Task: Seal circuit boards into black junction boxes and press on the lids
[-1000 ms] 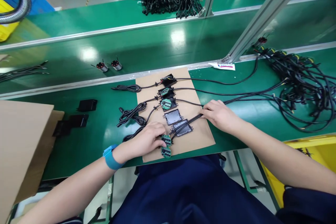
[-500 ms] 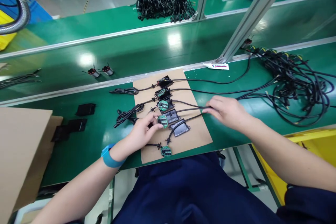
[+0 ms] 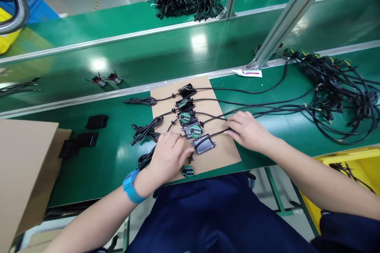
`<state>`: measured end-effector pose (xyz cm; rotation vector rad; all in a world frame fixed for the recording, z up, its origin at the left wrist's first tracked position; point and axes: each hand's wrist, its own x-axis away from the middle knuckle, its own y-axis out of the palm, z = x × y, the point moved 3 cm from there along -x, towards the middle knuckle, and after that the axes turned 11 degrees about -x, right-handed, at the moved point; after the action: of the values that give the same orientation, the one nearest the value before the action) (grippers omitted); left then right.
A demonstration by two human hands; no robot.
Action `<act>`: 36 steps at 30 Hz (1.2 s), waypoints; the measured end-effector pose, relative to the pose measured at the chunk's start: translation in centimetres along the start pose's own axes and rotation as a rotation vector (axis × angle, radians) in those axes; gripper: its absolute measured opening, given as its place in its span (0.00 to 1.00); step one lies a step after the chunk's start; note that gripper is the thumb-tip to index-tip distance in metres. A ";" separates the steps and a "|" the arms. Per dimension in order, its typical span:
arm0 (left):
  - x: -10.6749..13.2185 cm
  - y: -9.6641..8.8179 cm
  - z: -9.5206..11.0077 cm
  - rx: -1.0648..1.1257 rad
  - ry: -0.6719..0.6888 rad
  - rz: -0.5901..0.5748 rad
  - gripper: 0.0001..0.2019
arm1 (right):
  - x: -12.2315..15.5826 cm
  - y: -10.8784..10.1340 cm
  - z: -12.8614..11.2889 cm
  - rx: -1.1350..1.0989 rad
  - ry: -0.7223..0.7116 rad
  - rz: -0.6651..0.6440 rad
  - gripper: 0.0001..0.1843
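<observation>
My left hand hovers over the left side of the cardboard sheet, thumb apart from its bent fingers, with nothing visible in them. Just below its thumb lies a round green circuit board near the bench's front edge. My right hand pinches a black cable at the sheet's right edge. That cable runs across an open black plastic case. Above it, another circuit board sits on a second case. Farther up is a third circuit board on its case.
Tangled black cables lie at the right, and coiled cables at the left. Black cases rest near a cardboard box. A metal post rises behind a white tube. A yellow bin stands front right.
My left hand has let go of a circuit board, which now rests on the second case, and has moved down toward me. My right hand has shifted slightly left.
</observation>
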<state>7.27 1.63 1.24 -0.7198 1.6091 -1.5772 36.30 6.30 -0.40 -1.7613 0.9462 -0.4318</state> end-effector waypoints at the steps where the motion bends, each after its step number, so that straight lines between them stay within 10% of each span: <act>1: 1.1 -0.2 0.4 0.069 0.040 -0.054 0.19 | 0.3 0.5 -0.5 -0.055 -0.023 -0.015 0.17; 9: 5.3 1.8 1.2 0.418 0.067 -0.236 0.18 | -0.5 2.7 -4.4 -0.312 -0.083 -0.097 0.40; 21: 3.3 1.1 0.8 0.658 -0.190 0.002 0.08 | -1.0 5.6 -7.7 -0.301 0.044 0.009 0.26; 27: 2.9 1.7 0.9 0.524 -0.322 0.025 0.07 | -0.3 0.8 -8.1 -0.029 -0.076 0.045 0.13; 36: 0.0 0.6 0.5 0.570 -0.280 -0.094 0.05 | 3.1 -13.5 -4.4 0.234 -0.037 0.296 0.15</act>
<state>7.75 1.44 0.70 -0.6663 0.8714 -1.7945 40.55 3.12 13.11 -1.3882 1.0651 -0.3032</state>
